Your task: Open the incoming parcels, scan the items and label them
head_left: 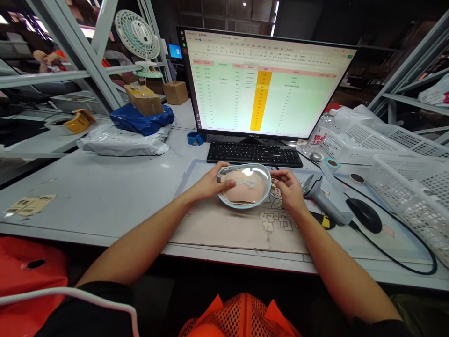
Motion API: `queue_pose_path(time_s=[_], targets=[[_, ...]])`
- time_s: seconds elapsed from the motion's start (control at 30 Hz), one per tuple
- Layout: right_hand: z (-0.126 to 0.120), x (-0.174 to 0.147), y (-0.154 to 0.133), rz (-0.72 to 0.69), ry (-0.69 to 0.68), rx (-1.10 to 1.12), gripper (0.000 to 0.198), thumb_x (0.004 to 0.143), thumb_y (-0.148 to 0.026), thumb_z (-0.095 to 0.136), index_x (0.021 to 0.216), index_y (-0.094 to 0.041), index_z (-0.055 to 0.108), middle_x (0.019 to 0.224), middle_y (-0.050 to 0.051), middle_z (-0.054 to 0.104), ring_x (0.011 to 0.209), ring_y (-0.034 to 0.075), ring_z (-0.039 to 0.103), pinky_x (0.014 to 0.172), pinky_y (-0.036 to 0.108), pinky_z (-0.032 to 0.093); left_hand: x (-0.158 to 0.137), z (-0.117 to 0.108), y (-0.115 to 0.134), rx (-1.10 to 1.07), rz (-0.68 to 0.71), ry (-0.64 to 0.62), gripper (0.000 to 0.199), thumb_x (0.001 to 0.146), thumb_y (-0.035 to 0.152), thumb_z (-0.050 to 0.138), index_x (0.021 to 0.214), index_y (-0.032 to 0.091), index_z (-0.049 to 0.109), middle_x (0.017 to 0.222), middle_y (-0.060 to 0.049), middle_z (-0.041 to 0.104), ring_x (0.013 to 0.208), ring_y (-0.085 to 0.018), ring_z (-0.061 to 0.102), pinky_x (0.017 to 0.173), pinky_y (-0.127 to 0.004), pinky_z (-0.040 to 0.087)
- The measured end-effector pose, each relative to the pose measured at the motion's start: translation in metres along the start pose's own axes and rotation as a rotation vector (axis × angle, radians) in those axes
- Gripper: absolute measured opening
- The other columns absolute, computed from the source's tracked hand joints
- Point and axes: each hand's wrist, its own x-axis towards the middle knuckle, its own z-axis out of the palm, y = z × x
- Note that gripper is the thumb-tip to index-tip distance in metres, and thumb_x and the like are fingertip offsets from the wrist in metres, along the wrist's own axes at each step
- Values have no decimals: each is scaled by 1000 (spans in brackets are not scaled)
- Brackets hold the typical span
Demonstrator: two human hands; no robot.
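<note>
An oval pouch [244, 187] with a clear, shiny front, pale blue edging and a pinkish inside is held just above the desk mat. Pale lettering shows on it. My left hand [219, 181] grips its left end, thumb lying across the clear front and fingers behind. At the opposite end, my right hand [288, 187] is closed with thumb and fingertips pinched at the blue edge; the exact bit between the fingertips is too small to make out. Beneath the pouch lies the printed desk mat [224, 231].
Behind the pouch stand a black keyboard [254, 154] and a monitor [259, 89] showing a spreadsheet. To the right are a barcode scanner [326, 201], a mouse [365, 215], cables and white baskets [403, 182]. Wrapped parcels [129, 140] and a fan [137, 35] are at the left.
</note>
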Motion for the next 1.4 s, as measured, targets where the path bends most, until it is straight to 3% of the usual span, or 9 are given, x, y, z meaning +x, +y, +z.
queue_pose_path(time_s=[0.17, 0.27, 0.47, 0.6, 0.77, 0.93, 1.17, 1.3, 1.4], targets=[[-11, 0, -25, 2, 73, 66, 26, 82, -33, 75, 104, -23, 65, 103, 4, 79, 83, 17, 70, 78, 33, 57, -8, 3, 13, -110, 60, 7, 102, 67, 63, 94, 147, 25, 43, 130, -11, 66, 115, -31, 69, 98, -41, 58], [-14, -4, -37, 16, -71, 34, 28, 90, -43, 76, 108, -22, 69, 89, 2, 77, 60, 13, 59, 64, 32, 53, -15, 5, 19, -213, 113, -153, 122, 62, 55, 99, 161, 29, 32, 137, -13, 66, 123, -33, 69, 105, -44, 56], [3, -22, -46, 39, -590, -161, 32, 98, -45, 73, 116, -20, 81, 103, 8, 81, 85, 19, 72, 78, 34, 57, -24, 20, 22, -215, 119, -584, 138, 68, 51, 99, 175, 28, 14, 149, -19, 64, 131, -38, 67, 116, -54, 48], [6, -23, -41, -45, -752, -273, 30, 103, -38, 66, 124, -24, 81, 125, 10, 78, 116, 23, 71, 101, 39, 54, -22, 26, 18, -185, 96, -619, 133, 71, 50, 98, 175, 24, 19, 161, -21, 56, 144, -38, 59, 122, -50, 44], [-3, -18, -42, -19, -859, -292, 22, 102, -36, 68, 112, -22, 82, 118, 9, 75, 109, 21, 71, 102, 37, 54, -18, 26, 15, -133, 47, -637, 127, 74, 52, 95, 174, 25, 21, 150, -18, 65, 129, -36, 68, 110, -47, 53], [2, -23, -45, 48, -821, -415, 15, 101, -30, 64, 105, -20, 74, 104, 5, 77, 94, 19, 69, 86, 32, 53, -17, 30, 13, -149, 62, -658, 117, 77, 55, 92, 170, 20, 31, 145, -18, 67, 124, -34, 70, 102, -42, 56], [8, -28, -41, -163, -695, -629, 20, 106, -29, 49, 100, -20, 65, 99, 8, 73, 89, 19, 65, 83, 32, 49, -13, 19, 14, -120, 131, -603, 93, 88, 60, 82, 166, 25, 46, 149, -13, 66, 131, -35, 65, 106, -43, 53], [-4, -23, -47, -249, -583, -744, 19, 106, -27, 45, 98, -20, 61, 95, 8, 71, 86, 20, 62, 79, 32, 47, -7, 6, 15, -127, 157, -465, 67, 92, 60, 77, 150, 27, 67, 146, -8, 69, 138, -33, 60, 115, -41, 46], [-16, -18, -50, -284, -472, -831, 19, 106, -27, 44, 96, -21, 59, 93, 8, 71, 84, 21, 62, 77, 33, 44, -1, -2, 12, -371, 41, -269, 62, 84, 62, 85, 128, 20, 76, 122, -10, 76, 114, -29, 69, 99, -36, 53]])
